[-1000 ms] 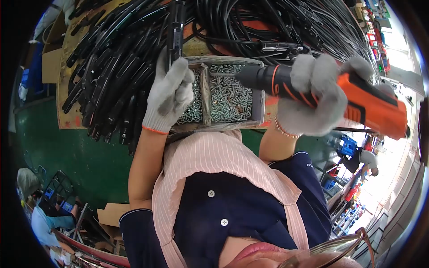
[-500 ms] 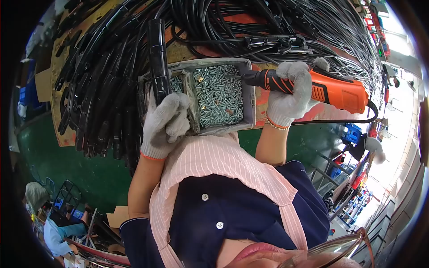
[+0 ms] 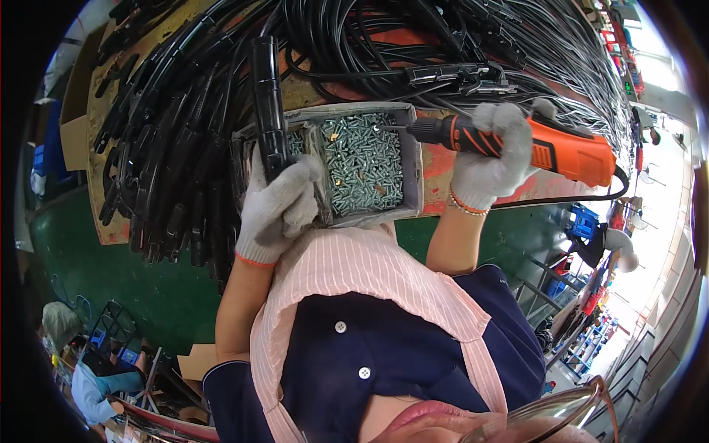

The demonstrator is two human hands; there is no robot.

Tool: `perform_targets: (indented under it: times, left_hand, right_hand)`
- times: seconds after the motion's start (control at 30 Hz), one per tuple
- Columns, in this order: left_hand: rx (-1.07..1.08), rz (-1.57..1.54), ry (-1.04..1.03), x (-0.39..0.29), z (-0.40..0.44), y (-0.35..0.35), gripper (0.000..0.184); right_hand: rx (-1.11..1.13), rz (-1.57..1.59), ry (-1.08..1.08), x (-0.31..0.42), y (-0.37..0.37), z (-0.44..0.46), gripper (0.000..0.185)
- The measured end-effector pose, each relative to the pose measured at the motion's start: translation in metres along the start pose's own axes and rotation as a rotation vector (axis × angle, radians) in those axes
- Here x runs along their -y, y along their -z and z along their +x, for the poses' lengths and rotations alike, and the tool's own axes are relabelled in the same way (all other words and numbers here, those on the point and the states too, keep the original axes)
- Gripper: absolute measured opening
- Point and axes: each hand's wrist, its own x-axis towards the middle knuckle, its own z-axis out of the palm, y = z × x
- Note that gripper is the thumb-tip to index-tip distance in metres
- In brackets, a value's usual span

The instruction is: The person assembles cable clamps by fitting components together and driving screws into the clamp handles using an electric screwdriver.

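Observation:
My left hand point(image 3: 279, 201), in a white knit glove, is closed around the lower end of a black plastic tubular handle point(image 3: 268, 103) that points away from me. In my right hand point(image 3: 496, 151), also gloved, is an orange and black electric screwdriver point(image 3: 569, 153). Its thin bit reaches left over the rim of a grey box point(image 3: 415, 166) and across the small silver screws point(image 3: 362, 166) inside. A bright speck, perhaps a screw head, shows at the bit's tip. A few brass-coloured pieces lie among the screws. My left hand rests beside the box's smaller left compartment.
Many black handles point(image 3: 177, 162) are piled at the left of the table. Coiled black cables point(image 3: 332, 44) and a clamp-like part point(image 3: 484, 77) lie behind the box. The screwdriver's cord point(image 3: 561, 200) loops at the right. Another person point(image 3: 100, 387) is at lower left.
My right hand and the screwdriver have shifted slightly to the right, with the bit still over the screws. My left hand and the black handle have moved a little right and toward me.

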Motion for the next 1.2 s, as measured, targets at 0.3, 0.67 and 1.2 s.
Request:
perform_targets:
  times: [0.3,0.67,1.2]
  left_hand:
    - [-0.02,0.011,0.017,-0.008,-0.001,-0.016,0.062]
    - [0.003,-0.072,-0.028,-0.01,-0.004,-0.02,0.057]
    - [0.026,0.012,-0.052,0.002,0.003,-0.019,0.075]
  right_hand:
    - [0.033,0.583,-0.251,0.019,-0.024,0.023,0.027]
    - [0.141,0.524,-0.312,-0.006,-0.061,-0.006,0.024]
    - [0.444,0.039,-0.072,0.026,-0.101,-0.045,0.05]
